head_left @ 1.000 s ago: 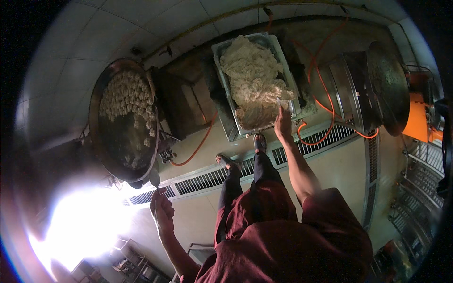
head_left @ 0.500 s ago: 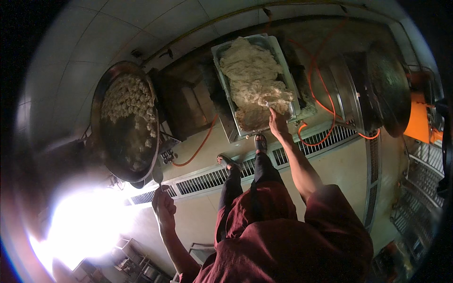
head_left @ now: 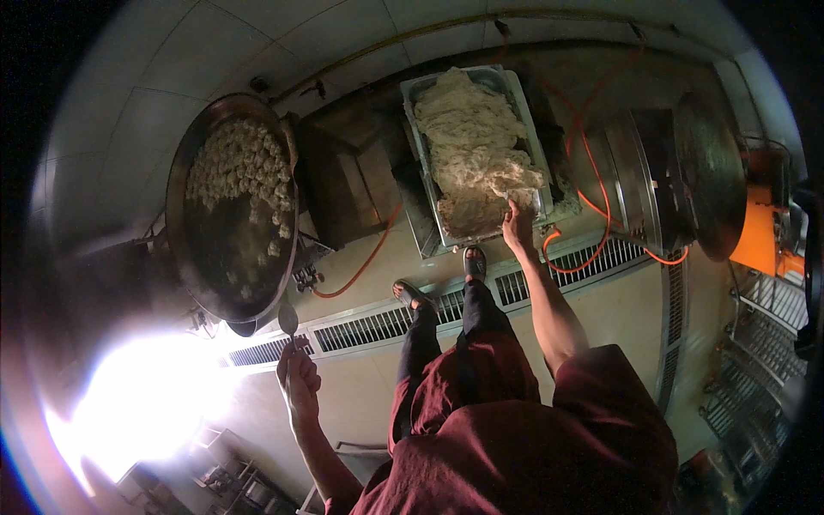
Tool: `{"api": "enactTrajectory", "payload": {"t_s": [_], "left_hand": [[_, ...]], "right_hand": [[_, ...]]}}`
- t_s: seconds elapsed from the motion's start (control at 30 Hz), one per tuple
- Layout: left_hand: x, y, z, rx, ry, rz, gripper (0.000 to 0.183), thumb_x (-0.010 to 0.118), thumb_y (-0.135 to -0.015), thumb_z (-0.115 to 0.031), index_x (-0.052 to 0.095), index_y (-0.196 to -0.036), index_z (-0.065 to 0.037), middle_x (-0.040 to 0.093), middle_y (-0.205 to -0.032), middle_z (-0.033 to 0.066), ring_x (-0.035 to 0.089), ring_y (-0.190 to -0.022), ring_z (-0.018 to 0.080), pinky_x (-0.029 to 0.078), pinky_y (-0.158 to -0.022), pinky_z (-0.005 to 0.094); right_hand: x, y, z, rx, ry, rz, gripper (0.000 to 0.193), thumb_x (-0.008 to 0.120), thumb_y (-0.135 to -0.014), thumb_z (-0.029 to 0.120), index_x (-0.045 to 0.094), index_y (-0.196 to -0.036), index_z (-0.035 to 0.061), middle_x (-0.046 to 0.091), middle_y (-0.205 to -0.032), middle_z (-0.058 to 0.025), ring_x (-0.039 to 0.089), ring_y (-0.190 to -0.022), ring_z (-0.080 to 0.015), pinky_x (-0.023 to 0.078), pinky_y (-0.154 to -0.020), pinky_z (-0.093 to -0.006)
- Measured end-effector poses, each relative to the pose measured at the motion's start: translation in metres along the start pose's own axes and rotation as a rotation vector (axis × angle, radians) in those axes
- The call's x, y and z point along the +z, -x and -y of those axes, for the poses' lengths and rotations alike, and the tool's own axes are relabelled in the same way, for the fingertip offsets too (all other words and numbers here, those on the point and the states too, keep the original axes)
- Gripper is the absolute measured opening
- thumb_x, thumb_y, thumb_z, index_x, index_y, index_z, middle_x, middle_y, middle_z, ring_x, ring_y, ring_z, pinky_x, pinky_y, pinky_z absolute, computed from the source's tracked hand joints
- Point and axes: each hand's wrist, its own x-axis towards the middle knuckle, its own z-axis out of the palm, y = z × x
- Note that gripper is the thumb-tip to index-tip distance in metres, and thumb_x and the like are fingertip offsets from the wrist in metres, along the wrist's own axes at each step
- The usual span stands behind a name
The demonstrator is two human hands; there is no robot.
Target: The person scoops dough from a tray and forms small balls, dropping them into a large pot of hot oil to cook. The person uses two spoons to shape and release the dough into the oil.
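Note:
My left hand is closed around the handle of a metal spoon, whose bowl points up beside the rim of a big dark wok. Many pale lumpy balls cluster in the far part of the wok, with a few lower down in the dark liquid. My right hand is at the near right side of a deep metal tray. Its fingers are curled against the thick pale paste heaped there; the palm side is hidden. Paste thins toward the tray's near edge.
A second large wok stands on its side at the right, by an orange panel. Orange hoses run behind and along the stoves. A floor drain grate crosses before my feet. Wire racks stand at far right; a bright glare covers the lower left.
My right hand has shifted slightly right and down at the paste's near edge. The spoon's bowl now shows more broadly in my left hand. The whole view has shifted a little.

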Motion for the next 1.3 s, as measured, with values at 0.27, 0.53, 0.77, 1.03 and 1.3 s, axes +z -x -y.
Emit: {"api": "enactTrajectory", "payload": {"t_s": [0.27, 0.53, 0.77, 1.03, 1.3], "left_hand": [[-0.016, -0.010, -0.001, 0.093, -0.057, 0.140, 0.023, 0.051, -0.107, -0.021, 0.066, -0.117, -0.006, 0.030, -0.067, -0.0103, 0.023, -0.051, -0.0006, 0.017, -0.042, 0.0192], [-0.002, -0.020, -0.038, 0.124, -0.077, 0.493, 0.028, 0.046, -0.105, -0.016, 0.064, -0.122, -0.004, 0.030, -0.069, -0.0099, 0.026, -0.052, 0.0010, 0.022, -0.042, 0.0205], [-0.029, 0.048, -0.105, -0.122, 0.403, 1.085, 0.028, 0.044, -0.107, -0.011, 0.059, -0.128, 0.000, 0.033, -0.071, -0.0079, 0.025, -0.051, 0.0016, 0.019, -0.041, 0.0202], [-0.098, 0.043, -0.107, -0.168, 0.565, 1.078, 0.026, 0.046, -0.108, -0.010, 0.057, -0.128, 0.000, 0.035, -0.075, -0.0069, 0.028, -0.050, 0.0007, 0.020, -0.040, 0.0196], [-0.138, 0.019, -0.102, -0.153, 0.603, 1.109, 0.023, 0.045, -0.108, -0.011, 0.058, -0.125, -0.002, 0.034, -0.076, -0.0082, 0.027, -0.051, 0.0000, 0.018, -0.040, 0.0190]], "right_hand": [[-0.042, 0.054, 0.072, -0.033, -0.447, -0.008, 0.042, 0.049, -0.109, 0.017, 0.053, -0.150, 0.0159, 0.064, -0.134, -0.0207, 0.065, -0.118, -0.0356, 0.052, -0.095, -0.0442], [-0.155, 0.250, 0.252, -0.526, -0.747, 0.003, 0.044, 0.043, -0.112, 0.017, 0.051, -0.155, 0.0086, 0.040, -0.073, 0.0049, 0.034, -0.060, -0.0055, 0.032, -0.053, -0.0241], [-0.139, 0.319, 0.344, -0.987, -0.425, -0.323, 0.044, 0.046, -0.108, 0.000, 0.051, -0.152, 0.0007, 0.058, -0.104, -0.0139, 0.054, -0.088, -0.0256, 0.048, -0.079, -0.0348], [-0.111, 0.342, 0.385, -1.057, -0.325, -0.526, 0.046, 0.052, -0.104, -0.004, 0.058, -0.148, 0.0041, 0.056, -0.100, -0.0094, 0.055, -0.088, -0.0228, 0.048, -0.079, -0.0326], [-0.087, 0.358, 0.396, -0.983, -0.339, -0.481, 0.054, 0.054, -0.096, -0.012, 0.063, -0.145, 0.0074, 0.057, -0.093, -0.0058, 0.054, -0.084, -0.0190, 0.046, -0.078, -0.0296]]}}
